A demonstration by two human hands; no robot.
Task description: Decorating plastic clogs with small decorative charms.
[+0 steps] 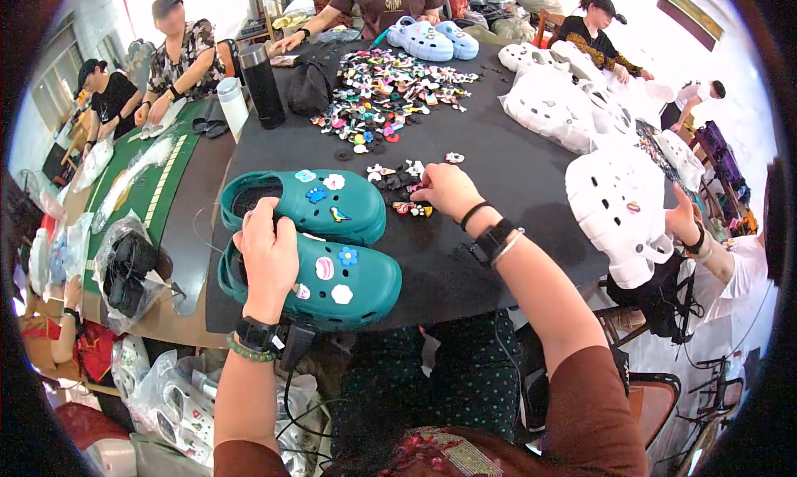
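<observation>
On the wide, flat black tabletop [490, 282], a pair of teal rubber clogs with holes [378, 269] sits at the left, toes to the right. Past them lies a messy heap of small, bright rubber charms [398, 91]. The left hand [267, 257] rests over the near clog [369, 301], fingers curled; I cannot tell how hard it grips. The right hand [451, 193] reaches into a small, loose pile of mixed charms [393, 176] beside the far clog [363, 196], fingertips close together; I cannot tell if they pinch one. A tiny charm could slip or get mixed up, because they lie jumbled. A clog could slide if pushed while held loosely.
</observation>
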